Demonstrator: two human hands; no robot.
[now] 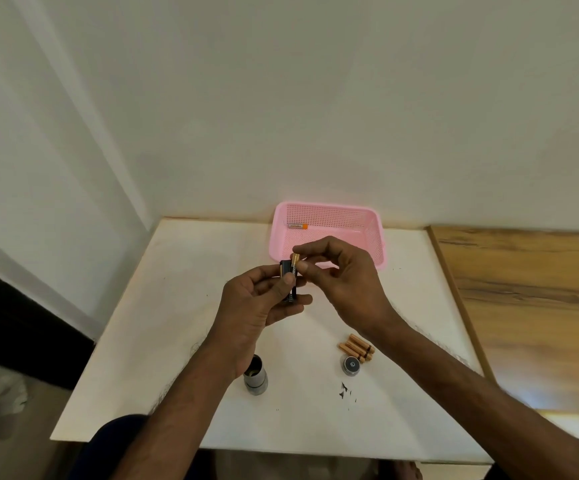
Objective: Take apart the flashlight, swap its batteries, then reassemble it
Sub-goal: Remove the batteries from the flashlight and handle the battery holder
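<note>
Both forearms reach over the white table [184,306]. Behind, one battery lies in the pink basket [372,233]. A black battery holder [289,289] is clamped in the left hand [256,306]; a gold battery [295,260] is pinched by the right hand [346,278]. Battery swapping seems underway; careful seating or extraction is needed next. Nearer lie the flashlight body [256,375], spare batteries [356,348] and end cap [351,364].

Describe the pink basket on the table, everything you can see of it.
The pink basket is a shallow rectangular tray that looks like plastic, with a smooth rolled rim and walls and floor perforated in a fine mesh. It sits upright and open at the far edge of the white table, close to the wall. Inside, near its far left corner, lies one battery on its side, with an orange end pointing right. The right hand is raised in front of its near edge and hides part of it.
</note>
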